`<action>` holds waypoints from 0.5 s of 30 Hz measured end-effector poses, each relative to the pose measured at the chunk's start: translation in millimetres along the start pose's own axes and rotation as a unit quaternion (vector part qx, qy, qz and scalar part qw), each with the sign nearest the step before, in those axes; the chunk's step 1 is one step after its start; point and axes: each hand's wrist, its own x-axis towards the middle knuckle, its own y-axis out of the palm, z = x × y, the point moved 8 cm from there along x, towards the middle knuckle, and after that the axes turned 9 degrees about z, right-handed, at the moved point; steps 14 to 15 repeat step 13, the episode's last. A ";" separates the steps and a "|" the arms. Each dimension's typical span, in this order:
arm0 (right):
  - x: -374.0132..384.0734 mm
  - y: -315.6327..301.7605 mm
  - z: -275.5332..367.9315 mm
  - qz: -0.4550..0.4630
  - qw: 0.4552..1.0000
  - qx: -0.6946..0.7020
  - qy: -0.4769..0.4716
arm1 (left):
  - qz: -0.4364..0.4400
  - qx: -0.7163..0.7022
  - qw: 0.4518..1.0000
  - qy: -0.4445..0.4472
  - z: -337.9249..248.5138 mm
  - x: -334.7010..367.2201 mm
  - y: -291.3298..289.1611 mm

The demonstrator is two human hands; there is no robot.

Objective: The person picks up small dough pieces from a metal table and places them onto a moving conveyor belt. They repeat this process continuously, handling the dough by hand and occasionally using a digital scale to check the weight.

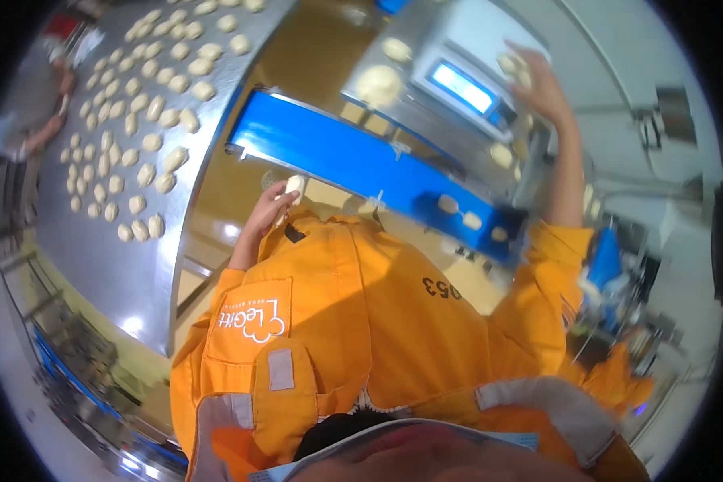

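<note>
My left hand (267, 215) is closed around a pale, oval dough piece (296, 185), held in front of my orange jacket just short of the blue conveyor belt (321, 145). Raised at the upper right, my right hand (545, 90) grips pale dough (515, 71) beside a white digital scale (478, 52) with a lit screen. Whether that is one lump or more I cannot tell. On the steel surface left of the scale sit a larger round dough lump (379, 86) and a smaller piece (396, 50). A few dough pieces (471, 220) lie toward the belt's right end.
Many dough pieces (139, 103) are spread over a steel table (149, 277) on the left. Across it stands another person (28, 96), hands at the table's edge. More dough (500, 155) rests right of the scale. Orange clothing (618, 377) shows at the lower right.
</note>
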 end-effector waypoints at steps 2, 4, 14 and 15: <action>37.3 13.4 -12.4 0.092 0.993 -0.075 -0.009 | 0.006 0.026 0.998 0.049 -10.5 -1.1 -23.4; 54.0 6.8 -41.4 0.113 0.985 -0.065 0.112 | -0.008 0.020 0.999 0.037 -6.7 -9.8 -57.9; 214.5 -7.6 49.7 0.225 0.925 0.263 0.158 | -0.150 -0.064 0.985 0.049 -83.9 -103.7 -203.9; 214.5 -7.6 49.7 0.225 0.925 0.263 0.158 | -0.150 -0.064 0.985 0.049 -83.9 -103.7 -203.9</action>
